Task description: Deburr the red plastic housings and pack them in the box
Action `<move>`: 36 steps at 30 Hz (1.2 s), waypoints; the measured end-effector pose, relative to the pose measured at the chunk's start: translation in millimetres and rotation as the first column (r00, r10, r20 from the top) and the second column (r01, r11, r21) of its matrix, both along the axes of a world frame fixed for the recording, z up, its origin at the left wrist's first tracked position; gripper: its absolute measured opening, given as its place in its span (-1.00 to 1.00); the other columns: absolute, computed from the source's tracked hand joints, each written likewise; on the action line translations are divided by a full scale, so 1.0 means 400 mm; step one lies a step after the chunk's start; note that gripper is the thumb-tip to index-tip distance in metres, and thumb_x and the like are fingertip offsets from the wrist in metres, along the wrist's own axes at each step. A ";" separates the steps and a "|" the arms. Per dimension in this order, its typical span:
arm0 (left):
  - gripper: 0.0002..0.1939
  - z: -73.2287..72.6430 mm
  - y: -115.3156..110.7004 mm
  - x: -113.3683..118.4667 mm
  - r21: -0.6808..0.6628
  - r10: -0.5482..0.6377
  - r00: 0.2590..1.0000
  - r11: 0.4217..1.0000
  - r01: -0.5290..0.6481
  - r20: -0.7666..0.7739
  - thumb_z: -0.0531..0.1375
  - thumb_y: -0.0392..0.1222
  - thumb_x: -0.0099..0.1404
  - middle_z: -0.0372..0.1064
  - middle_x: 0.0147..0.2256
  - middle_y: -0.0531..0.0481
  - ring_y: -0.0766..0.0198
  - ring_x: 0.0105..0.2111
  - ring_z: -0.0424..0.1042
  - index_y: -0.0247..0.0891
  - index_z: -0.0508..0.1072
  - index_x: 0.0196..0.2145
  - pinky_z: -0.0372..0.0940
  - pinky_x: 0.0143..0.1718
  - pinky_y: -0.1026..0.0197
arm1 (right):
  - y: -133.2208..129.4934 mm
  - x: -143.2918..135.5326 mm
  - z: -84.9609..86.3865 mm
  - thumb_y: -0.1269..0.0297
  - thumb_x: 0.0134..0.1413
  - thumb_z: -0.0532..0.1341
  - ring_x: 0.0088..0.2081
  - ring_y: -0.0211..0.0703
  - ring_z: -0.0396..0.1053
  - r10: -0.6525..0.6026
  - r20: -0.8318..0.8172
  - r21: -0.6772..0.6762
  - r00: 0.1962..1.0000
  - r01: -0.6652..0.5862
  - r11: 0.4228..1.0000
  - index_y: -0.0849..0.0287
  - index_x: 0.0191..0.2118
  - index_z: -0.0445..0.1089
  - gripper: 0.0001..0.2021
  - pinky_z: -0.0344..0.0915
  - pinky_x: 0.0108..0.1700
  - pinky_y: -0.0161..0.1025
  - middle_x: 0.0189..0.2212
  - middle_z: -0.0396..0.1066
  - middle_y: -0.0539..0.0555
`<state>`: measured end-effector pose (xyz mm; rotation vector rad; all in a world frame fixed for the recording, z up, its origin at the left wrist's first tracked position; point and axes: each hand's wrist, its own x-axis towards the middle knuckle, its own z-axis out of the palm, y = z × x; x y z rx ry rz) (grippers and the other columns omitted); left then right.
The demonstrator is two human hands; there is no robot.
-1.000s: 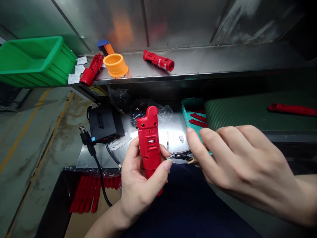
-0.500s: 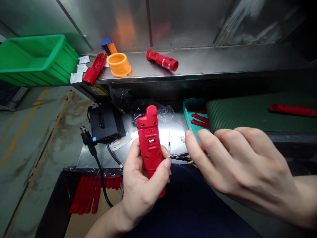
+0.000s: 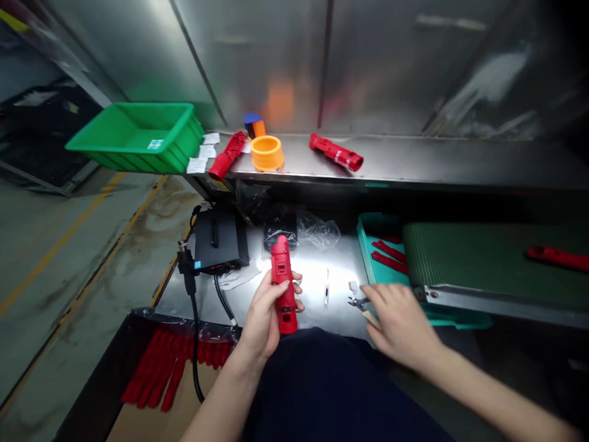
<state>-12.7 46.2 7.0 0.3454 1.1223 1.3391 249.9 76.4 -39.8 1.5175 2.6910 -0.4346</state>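
Observation:
A red plastic housing (image 3: 284, 282) stands nearly upright in my left hand (image 3: 267, 310), whose fingers wrap round its lower half with the thumb across the front. To the right, my right hand (image 3: 400, 322) is closed on small cutting pliers (image 3: 359, 302); their dark jaws point left and a pale handle shows below. The jaws are apart from the housing. Between the hands a thin white-and-metal tool (image 3: 326, 290) lies on the metal table (image 3: 313, 313). A small whitish piece (image 3: 353, 286) rests just above the pliers.
A black box (image 3: 219, 236) with a cable stands left. Red parts fill a black-lined carton (image 3: 92, 380) at lower left. A teal tray (image 3: 367, 245) sits beside the green conveyor (image 3: 460, 252). The shelf holds a green bin (image 3: 133, 138), an orange ring (image 3: 267, 153) and red housings (image 3: 335, 152).
The pliers' jaws have moved away from the housing to the right, with my right hand. The housing is now lower and farther from the camera. The view has shifted and shows more of the surroundings.

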 end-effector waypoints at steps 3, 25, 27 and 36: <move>-0.62 -0.031 0.000 -0.016 -0.065 0.016 0.996 0.998 -0.010 0.088 0.41 -0.23 0.14 0.41 -0.33 0.03 0.29 -0.40 0.41 -0.32 0.47 -0.10 0.45 -0.43 0.26 | -0.039 0.002 -0.265 0.45 0.01 0.30 -0.12 0.14 0.45 -0.183 0.093 -0.141 0.979 0.195 0.971 0.30 0.03 0.48 -0.60 0.31 -0.07 -0.04 -0.16 0.54 0.24; -0.44 -0.045 0.017 0.010 0.033 -0.228 0.944 0.973 0.227 0.237 0.28 -0.18 0.20 0.42 -0.43 0.00 0.13 -0.44 0.45 -0.32 0.34 0.14 0.51 -0.38 0.00 | 0.050 -0.132 -0.559 0.08 0.37 0.26 -0.02 0.01 0.49 -0.586 -0.053 -0.366 0.808 0.530 0.765 0.20 0.08 0.42 -0.66 0.46 0.05 0.06 0.00 0.47 0.14; -0.50 -0.033 0.008 0.000 0.069 -0.240 0.932 0.971 0.230 0.270 0.28 -0.15 0.17 0.35 -0.47 0.03 0.18 -0.50 0.40 -0.32 0.40 0.07 0.50 -0.49 0.05 | 0.077 -0.162 -0.563 0.11 0.36 0.28 -0.02 0.01 0.49 -0.601 0.003 -0.395 0.799 0.553 0.734 0.21 0.11 0.40 -0.65 0.47 0.03 0.07 0.02 0.46 0.15; -0.25 0.004 -0.035 -0.073 0.097 -0.241 0.938 0.970 0.223 0.251 0.45 -0.33 0.05 0.35 -0.33 0.12 0.45 -0.66 0.27 -0.12 0.26 0.14 0.33 -0.75 0.36 | 0.093 -0.222 -0.546 0.15 0.35 0.29 -0.05 -0.02 0.49 -0.661 0.092 -0.554 0.745 0.589 0.588 0.21 0.07 0.42 -0.70 0.49 -0.01 0.02 0.01 0.46 0.14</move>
